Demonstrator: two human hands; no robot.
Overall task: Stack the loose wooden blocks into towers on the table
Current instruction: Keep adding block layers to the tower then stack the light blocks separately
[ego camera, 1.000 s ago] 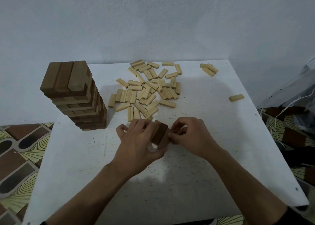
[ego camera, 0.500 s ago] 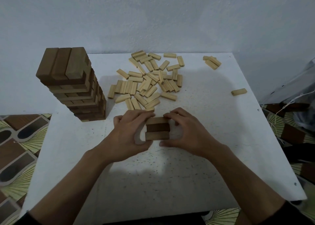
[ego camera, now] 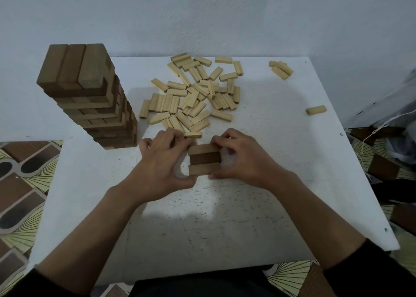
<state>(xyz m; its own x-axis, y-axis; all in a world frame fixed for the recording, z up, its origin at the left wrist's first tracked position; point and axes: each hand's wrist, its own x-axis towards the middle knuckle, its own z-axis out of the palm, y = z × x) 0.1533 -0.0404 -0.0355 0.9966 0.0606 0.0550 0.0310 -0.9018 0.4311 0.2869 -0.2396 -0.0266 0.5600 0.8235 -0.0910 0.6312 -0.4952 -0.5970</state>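
Note:
Three brown blocks (ego camera: 204, 160) lie side by side as one flat layer on the white table (ego camera: 225, 218), the middle one darker. My left hand (ego camera: 163, 161) curls round the layer's left end, thumb at its near corner. My right hand (ego camera: 240, 157) curls round the right end, fingertips on the far corner and thumb at the near edge. A tall tower of brown blocks (ego camera: 90, 98) stands at the table's left. A heap of pale loose blocks (ego camera: 193, 94) lies behind my hands, and one pale block (ego camera: 193, 135) sits just past my left fingers.
A few pale blocks (ego camera: 281, 69) lie at the far right corner and a single one (ego camera: 316, 110) near the right edge. A wall runs behind the table. Patterned floor (ego camera: 20, 184) shows on the left, and dark clutter with a white cord (ego camera: 382, 128) on the right.
The three brown blocks went from tilted and held up between my hands to lying flat and squared on the table. Both hands now press the layer's ends.

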